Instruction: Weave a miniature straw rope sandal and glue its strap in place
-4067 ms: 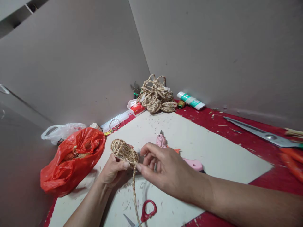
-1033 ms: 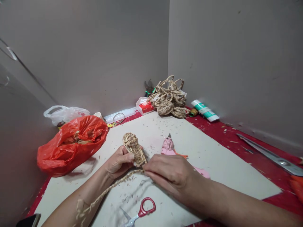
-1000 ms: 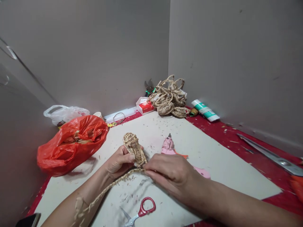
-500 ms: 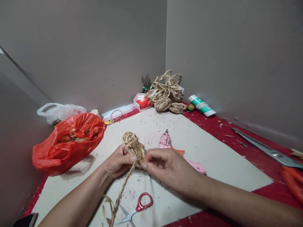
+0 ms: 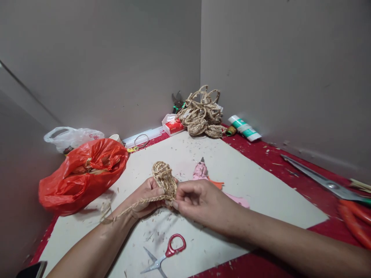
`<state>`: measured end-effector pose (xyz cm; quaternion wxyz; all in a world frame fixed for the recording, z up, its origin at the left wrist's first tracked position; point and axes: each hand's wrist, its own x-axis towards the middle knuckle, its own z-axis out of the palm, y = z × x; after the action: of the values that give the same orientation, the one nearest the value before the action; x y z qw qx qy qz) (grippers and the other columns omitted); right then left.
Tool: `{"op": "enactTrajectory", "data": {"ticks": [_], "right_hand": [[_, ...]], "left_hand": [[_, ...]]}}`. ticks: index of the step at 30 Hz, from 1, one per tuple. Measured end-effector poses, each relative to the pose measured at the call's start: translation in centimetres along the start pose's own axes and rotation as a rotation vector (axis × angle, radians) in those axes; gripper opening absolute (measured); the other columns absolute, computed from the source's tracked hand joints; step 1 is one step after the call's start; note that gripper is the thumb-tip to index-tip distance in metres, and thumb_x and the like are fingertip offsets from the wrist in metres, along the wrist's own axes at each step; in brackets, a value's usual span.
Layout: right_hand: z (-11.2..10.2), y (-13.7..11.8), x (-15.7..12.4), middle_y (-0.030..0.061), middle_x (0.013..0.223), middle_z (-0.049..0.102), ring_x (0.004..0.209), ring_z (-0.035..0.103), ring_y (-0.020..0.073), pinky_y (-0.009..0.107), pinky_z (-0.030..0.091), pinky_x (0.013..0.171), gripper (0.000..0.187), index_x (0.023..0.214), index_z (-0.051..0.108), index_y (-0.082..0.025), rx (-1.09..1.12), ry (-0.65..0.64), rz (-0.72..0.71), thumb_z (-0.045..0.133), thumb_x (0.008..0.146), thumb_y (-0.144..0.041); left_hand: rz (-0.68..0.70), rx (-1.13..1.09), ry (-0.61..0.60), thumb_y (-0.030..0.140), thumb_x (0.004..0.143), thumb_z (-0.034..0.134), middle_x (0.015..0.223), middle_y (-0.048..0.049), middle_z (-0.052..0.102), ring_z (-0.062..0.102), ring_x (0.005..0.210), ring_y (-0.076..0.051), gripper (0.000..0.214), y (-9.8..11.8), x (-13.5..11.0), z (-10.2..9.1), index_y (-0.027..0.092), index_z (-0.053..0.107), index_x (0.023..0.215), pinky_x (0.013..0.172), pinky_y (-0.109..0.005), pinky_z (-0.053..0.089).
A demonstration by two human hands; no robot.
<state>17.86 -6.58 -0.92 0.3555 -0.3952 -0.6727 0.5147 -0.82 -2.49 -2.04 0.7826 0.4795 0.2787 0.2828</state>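
A small woven straw slipper-like piece, made of braided straw cord, is held upright over the pale board. My left hand is closed around its left side, thumb in front. My right hand pinches at its lower right edge; what sits between those fingertips is too small to make out. From the bottom of the piece a loose braided cord runs left across my left hand and wrist, ending in frayed strands. Below lie small red-handled scissors, blades spread. Behind my right hand is a pink glue gun, partly hidden.
A red plastic bag with straw inside sits at left, a white bag behind it. Coils of braided straw cord fill the far corner beside a red-and-white box. Large orange-handled shears lie at right. Walls rise behind.
The loose cord has swung from hanging down over the scissors to lying leftward across my left wrist. The woven piece has turned slightly more upright; both hands keep their hold.
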Motion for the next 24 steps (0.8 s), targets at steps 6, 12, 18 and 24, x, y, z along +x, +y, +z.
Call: {"op": "enactTrajectory", "data": {"ticks": [6, 12, 18, 24], "right_hand": [[0.12, -0.04, -0.1, -0.0078, 0.055, 0.036, 0.054, 0.031, 0.0079, 0.022, 0.024, 0.048, 0.017, 0.058, 0.046, -0.019, 0.008, -0.004, 0.04, 0.054, 0.072, -0.016], [0.04, -0.36, -0.47, -0.0085, 0.051, 0.033, 0.051, 0.029, 0.0076, 0.023, 0.021, 0.046, 0.013, 0.057, 0.044, -0.019, -0.035, -0.012, 0.082, 0.051, 0.068, -0.015], [0.1, -0.31, -0.39, -0.0085, 0.049, 0.033, 0.049, 0.027, 0.0073, 0.023, 0.019, 0.043, 0.013, 0.056, 0.045, -0.019, -0.045, -0.001, 0.091, 0.053, 0.066, -0.017], [-0.15, -0.77, -0.13, -0.0069, 0.051, 0.035, 0.05, 0.029, 0.0078, 0.022, 0.022, 0.045, 0.012, 0.055, 0.045, -0.019, -0.027, 0.021, 0.097, 0.052, 0.065, -0.015]], "left_hand": [[0.006, 0.018, -0.035, 0.05, 0.062, 0.081, 0.083, -0.0122, 0.071, 0.068, 0.074, -0.023, 0.06, -0.02, 0.03, 0.01, 0.009, 0.068, 0.103, 0.066, -0.029, 0.05], [-0.02, 0.008, -0.062, 0.049, 0.062, 0.081, 0.08, -0.0125, 0.071, 0.067, 0.066, -0.021, 0.052, -0.17, -0.07, -0.34, 0.008, 0.07, 0.092, 0.062, -0.029, 0.05], [-0.082, 0.0, -0.083, 0.027, 0.06, 0.081, 0.082, -0.0115, 0.073, 0.069, 0.073, -0.024, 0.044, 0.28, -0.2, 0.04, 0.009, 0.069, 0.098, 0.069, -0.032, 0.052], [-0.091, -0.001, -0.039, 0.021, 0.059, 0.077, 0.084, -0.0129, 0.073, 0.069, 0.073, -0.024, 0.042, 0.25, -0.03, -0.04, 0.009, 0.069, 0.099, 0.061, -0.028, 0.052]]}}
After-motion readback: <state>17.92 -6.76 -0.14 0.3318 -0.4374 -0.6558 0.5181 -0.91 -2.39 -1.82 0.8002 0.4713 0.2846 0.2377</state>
